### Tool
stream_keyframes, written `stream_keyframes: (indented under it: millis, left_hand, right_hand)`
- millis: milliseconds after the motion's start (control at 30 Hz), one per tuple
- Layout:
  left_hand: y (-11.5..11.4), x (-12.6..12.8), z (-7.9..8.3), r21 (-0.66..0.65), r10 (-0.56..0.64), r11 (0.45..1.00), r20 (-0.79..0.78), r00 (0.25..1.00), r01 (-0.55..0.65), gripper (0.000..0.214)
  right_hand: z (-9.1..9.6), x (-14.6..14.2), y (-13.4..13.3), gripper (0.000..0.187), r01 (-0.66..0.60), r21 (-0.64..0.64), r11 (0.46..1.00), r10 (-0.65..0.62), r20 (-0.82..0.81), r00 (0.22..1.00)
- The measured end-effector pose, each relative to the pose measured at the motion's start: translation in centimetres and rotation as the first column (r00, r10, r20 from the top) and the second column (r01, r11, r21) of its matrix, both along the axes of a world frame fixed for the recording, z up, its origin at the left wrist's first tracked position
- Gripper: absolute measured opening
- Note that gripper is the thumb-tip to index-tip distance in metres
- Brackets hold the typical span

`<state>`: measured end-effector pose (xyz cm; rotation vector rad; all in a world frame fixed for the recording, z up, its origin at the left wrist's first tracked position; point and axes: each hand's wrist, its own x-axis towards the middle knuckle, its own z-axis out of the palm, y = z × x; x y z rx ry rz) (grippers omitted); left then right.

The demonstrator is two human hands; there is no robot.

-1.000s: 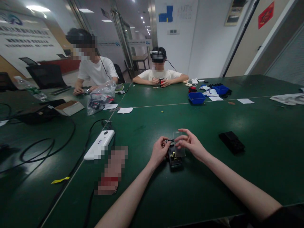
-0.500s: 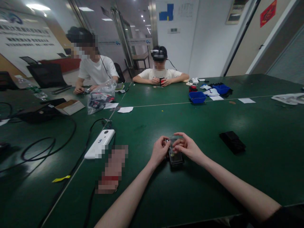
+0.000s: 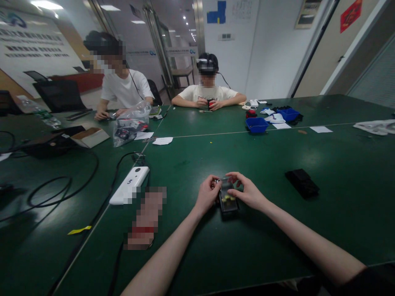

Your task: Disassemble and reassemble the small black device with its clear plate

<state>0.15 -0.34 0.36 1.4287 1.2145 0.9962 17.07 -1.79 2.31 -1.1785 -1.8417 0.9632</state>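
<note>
Centrally, black case (image 3: 229, 208), between left grip (image 3: 209, 192) and right grip (image 3: 247, 192).

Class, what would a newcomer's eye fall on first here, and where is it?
Probably the bare left hand and right hand at a small dark case with a clear panel over it, on the near part of the green table. Next, perhaps, the white device marked 5, to their left, and a blue tray farther back.

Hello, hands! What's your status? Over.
Left hand on black case. Right hand at clear sheet over it. Black object off right, out of the way.
</note>
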Motion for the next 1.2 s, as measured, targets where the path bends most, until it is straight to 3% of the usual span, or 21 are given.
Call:
stream_keyframes:
  millis: [167, 433, 667, 833, 1000, 1200]
  left_hand:
    - [0.2, -0.1, -0.5, -0.006, -0.009, 1.0, 0.0, 1.0, 0.009, 0.019]
    - [0.3, -0.1, -0.8, -0.043, -0.04, 0.998, 0.104, 0.994, 0.045, 0.026]
    - [0.3, -0.3, -0.8, 0.051, -0.009, 0.999, -0.005, 1.0, 0.009, 0.023]
    - [0.3, -0.2, -1.0, 0.055, 0.024, 0.998, 0.044, 0.999, -0.027, 0.024]
    - [0.2, -0.1, -1.0, 0.041, 0.043, 0.998, 0.122, 0.992, -0.048, 0.027]
    - [0.2, 0.0, -0.7, 0.039, 0.058, 0.997, 0.162, 0.985, -0.065, 0.027]
  right_hand:
    - [-1.1, 0.2, 0.4, 0.038, -0.006, 0.048, 0.999, 0.006, -0.012, 1.0]
    - [-1.4, 0.0, 0.5, 0.037, -0.046, -0.076, 0.996, 0.04, -0.07, 0.997]
    - [-1.9, -0.2, 0.6, 0.046, -0.004, -0.134, 0.991, -0.013, -0.128, 0.992]
    - [-2.6, -0.1, 0.9, 0.049, 0.035, -0.237, 0.971, -0.057, -0.088, 0.994]
    - [-2.6, -0.3, 0.7, 0.042, 0.043, -0.125, 0.991, -0.05, -0.056, 0.997]
    - [-3.1, -0.6, 0.1, 0.062, -0.006, -0.04, 0.999, 0.004, -0.059, 0.998]
